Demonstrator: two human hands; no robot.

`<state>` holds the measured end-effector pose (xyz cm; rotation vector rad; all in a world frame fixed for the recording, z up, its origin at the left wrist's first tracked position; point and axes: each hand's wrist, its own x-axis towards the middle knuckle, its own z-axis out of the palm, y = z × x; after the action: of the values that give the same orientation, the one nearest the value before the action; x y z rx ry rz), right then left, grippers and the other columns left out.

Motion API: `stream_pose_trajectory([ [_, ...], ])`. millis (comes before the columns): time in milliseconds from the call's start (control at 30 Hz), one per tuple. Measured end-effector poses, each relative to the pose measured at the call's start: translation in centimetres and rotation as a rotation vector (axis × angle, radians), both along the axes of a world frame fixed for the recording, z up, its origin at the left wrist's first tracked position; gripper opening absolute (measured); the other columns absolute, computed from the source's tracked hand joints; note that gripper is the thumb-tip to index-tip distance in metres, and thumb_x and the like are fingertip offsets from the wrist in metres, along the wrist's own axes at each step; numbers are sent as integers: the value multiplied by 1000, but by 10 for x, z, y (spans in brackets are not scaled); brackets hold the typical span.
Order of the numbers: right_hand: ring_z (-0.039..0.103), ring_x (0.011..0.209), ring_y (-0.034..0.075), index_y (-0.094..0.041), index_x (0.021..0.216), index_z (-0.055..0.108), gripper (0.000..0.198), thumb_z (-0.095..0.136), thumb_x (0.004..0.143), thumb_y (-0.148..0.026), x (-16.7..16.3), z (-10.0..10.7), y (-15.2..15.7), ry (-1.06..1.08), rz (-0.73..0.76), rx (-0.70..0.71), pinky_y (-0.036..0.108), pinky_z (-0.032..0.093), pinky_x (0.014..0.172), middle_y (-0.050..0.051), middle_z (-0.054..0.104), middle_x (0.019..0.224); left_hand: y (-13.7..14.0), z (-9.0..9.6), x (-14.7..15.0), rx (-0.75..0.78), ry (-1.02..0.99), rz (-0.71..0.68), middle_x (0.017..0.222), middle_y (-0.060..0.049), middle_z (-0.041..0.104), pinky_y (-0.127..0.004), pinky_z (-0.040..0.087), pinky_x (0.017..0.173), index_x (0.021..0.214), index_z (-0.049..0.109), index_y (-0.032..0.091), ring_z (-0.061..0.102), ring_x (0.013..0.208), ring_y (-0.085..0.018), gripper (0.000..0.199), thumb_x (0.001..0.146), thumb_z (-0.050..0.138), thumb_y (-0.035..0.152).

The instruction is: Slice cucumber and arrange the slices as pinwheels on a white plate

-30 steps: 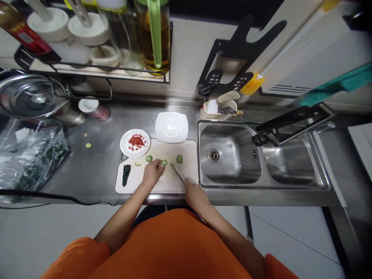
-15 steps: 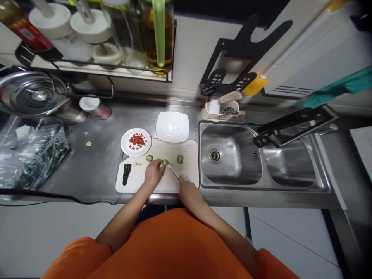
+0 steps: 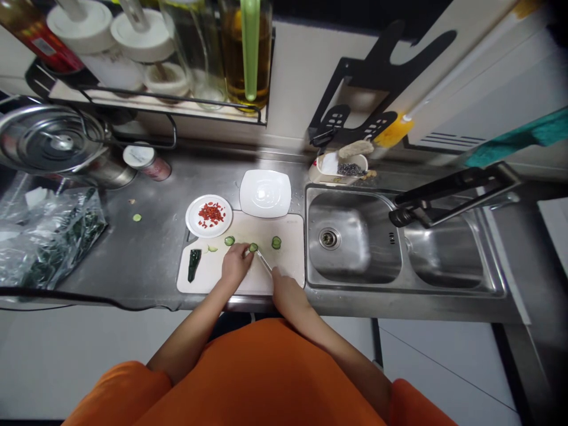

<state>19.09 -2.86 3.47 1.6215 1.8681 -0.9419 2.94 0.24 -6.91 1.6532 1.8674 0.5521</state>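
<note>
My left hand (image 3: 235, 264) pinches a small cucumber slice (image 3: 253, 247) above the middle of the white cutting board (image 3: 248, 286). My right hand (image 3: 287, 291) grips a knife (image 3: 264, 261), its blade pointing up and left with the tip at that slice. Other green slices (image 3: 276, 242) lie to the right on the board, and a further cucumber piece (image 3: 229, 241) sits just behind my left hand. Thin green peelings (image 3: 212, 249) are scattered at the left. A dark green cucumber chunk (image 3: 194, 265) rests near the board's left edge.
A round white plate (image 3: 191, 225) with chopped red pieces overlaps the board's back left corner. Behind the board is a square white plate (image 3: 265, 192). The double sink (image 3: 355, 236) adjoins on the right. At far left lie a plastic bag of greens (image 3: 66, 236) and a lidded pot (image 3: 106, 171).
The whole view has shifted very slightly. Both hands, the cucumber slice and the knife keep nearly the same positions.
</note>
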Motion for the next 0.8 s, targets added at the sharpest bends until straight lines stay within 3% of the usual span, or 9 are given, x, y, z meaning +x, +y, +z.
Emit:
stream_pose_trajectory([
  [400, 64, 92, 24, -14, 119, 41, 38, 31, 84, -2, 0, -4, -2, 10, -7, 26, 30, 46, 69, 14, 66, 93, 1, 4, 1, 22, -3, -4, 88, -5, 66, -28, 46, 79, 95, 66, 19, 59, 85, -18, 19, 81, 56, 28],
  [800, 62, 100, 24, -13, 120, 40, 37, 31, 86, -2, -5, -1, 5, 40, -38, -54, 30, 45, 76, 15, 64, 98, 1, 0, 1, 52, -6, -10, 87, -5, 67, -28, 45, 77, 93, 67, 19, 59, 82, -18, 19, 81, 56, 28],
])
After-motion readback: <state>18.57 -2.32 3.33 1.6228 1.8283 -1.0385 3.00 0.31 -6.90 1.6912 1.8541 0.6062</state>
